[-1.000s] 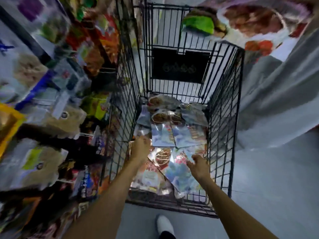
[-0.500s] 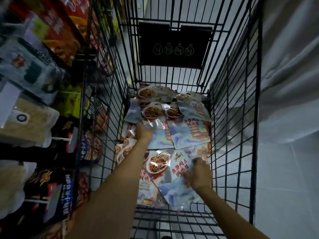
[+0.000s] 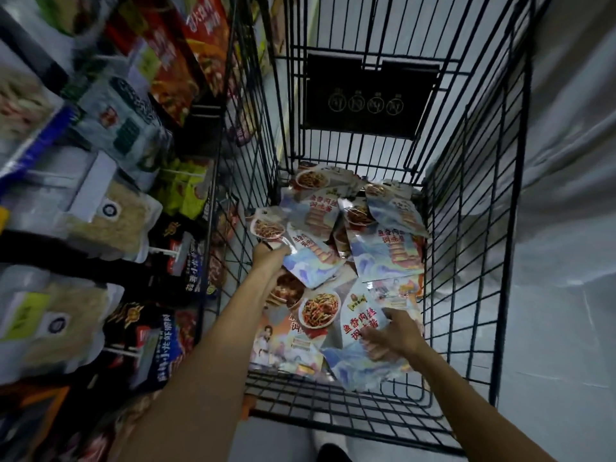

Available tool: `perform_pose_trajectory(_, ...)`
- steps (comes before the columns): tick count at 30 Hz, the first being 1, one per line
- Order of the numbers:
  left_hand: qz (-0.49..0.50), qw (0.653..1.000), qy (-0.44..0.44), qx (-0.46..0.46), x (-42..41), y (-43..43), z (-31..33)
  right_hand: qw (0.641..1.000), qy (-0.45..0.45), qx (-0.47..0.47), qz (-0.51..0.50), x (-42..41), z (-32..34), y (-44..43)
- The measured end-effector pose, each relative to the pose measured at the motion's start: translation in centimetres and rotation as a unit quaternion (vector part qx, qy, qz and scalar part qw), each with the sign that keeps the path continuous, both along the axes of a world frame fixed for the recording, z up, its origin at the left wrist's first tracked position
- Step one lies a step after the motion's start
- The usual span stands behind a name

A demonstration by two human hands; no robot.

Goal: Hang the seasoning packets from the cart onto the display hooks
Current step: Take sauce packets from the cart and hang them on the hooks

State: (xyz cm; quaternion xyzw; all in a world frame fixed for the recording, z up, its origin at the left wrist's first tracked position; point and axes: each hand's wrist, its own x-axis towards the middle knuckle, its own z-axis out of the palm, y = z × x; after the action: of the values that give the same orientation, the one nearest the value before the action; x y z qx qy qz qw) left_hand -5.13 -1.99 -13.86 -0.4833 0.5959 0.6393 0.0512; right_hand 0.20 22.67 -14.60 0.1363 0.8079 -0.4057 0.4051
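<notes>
Both hands reach down into the black wire cart (image 3: pixel 473 208). The left hand (image 3: pixel 271 256) grips a glossy blue seasoning packet (image 3: pixel 310 258) at its top edge, and the right hand (image 3: pixel 393 335) closes on another blue packet (image 3: pixel 358 341) atop the loose pile on the cart floor.
</notes>
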Motion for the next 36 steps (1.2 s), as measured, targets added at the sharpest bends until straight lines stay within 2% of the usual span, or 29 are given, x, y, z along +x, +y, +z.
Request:
perform_pose_trajectory(3,0.015,1.000,0.002,-0.021,0.8,-0.2,0.4,0.999,0.027,0.030,0.008,0.5,0.2,0.4)
perform_pose_trajectory(7,0.061,0.996,0.003,0.066,1.6,-0.1,0.4,0.997,0.024,0.042,-0.055,1.1,1.2,0.8)
perform_pose_trajectory(14,0.066,0.997,-0.005,0.050,2.9,1.2,2.3,0.972,-0.010,-0.065,-0.225,2.2,4.0,0.3)
perform_pose_trajectory(17,0.046,0.998,0.015,0.032,4.1,1.3,4.5,0.963,0.006,-0.069,-0.260,3.0,5.3,-0.3)
perform_pose_trajectory(21,0.047,0.997,0.047,0.027,7.0,0.2,8.4,0.965,0.084,-0.053,-0.244,3.7,7.9,-1.1)
perform_pose_trajectory(27,0.065,0.989,0.117,-0.056,14.7,-3.6,17.0,0.958,0.136,-0.144,-0.209,5.2,15.1,-4.1)
perform_pose_trajectory(31,0.079,0.968,0.175,-0.160,22.3,-5.3,24.1,0.946,0.147,-0.245,-0.150,7.8,20.7,-6.7)
perform_pose_trajectory(36,0.176,0.927,0.224,-0.246,34.1,-5.6,33.2,0.927,0.171,-0.329,-0.062,12.6,27.8,-10.3)
